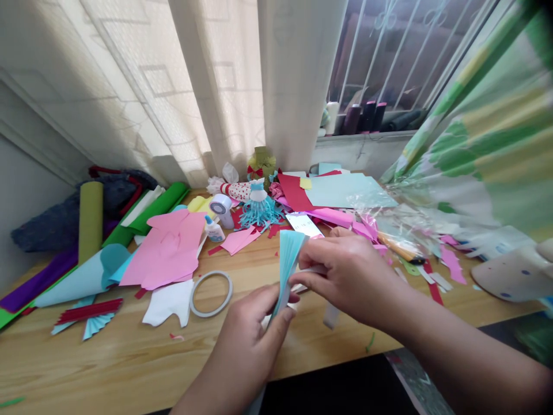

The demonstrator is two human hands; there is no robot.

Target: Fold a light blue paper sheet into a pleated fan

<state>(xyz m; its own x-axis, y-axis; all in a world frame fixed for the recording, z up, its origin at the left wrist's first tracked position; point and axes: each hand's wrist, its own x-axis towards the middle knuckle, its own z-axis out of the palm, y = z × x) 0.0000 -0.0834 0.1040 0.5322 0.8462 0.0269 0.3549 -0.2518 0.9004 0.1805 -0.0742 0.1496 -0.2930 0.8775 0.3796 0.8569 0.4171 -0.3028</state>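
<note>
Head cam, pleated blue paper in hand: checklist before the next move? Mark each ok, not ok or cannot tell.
Pleated light-blue paper held in both hands: ok. The left hand grips its lower end; the right hand pinches it higher up.
Pleats lying together: not ok. They fan apart at the top, though the lower end is pinched closed.
White paper strip under the right hand fixed to the pleats: cannot tell.
Roll of white tape within reach: ok. It lies flat on the wooden table, left of the hands.
Glue bottle nozzle open: cannot tell, too small.
</note>
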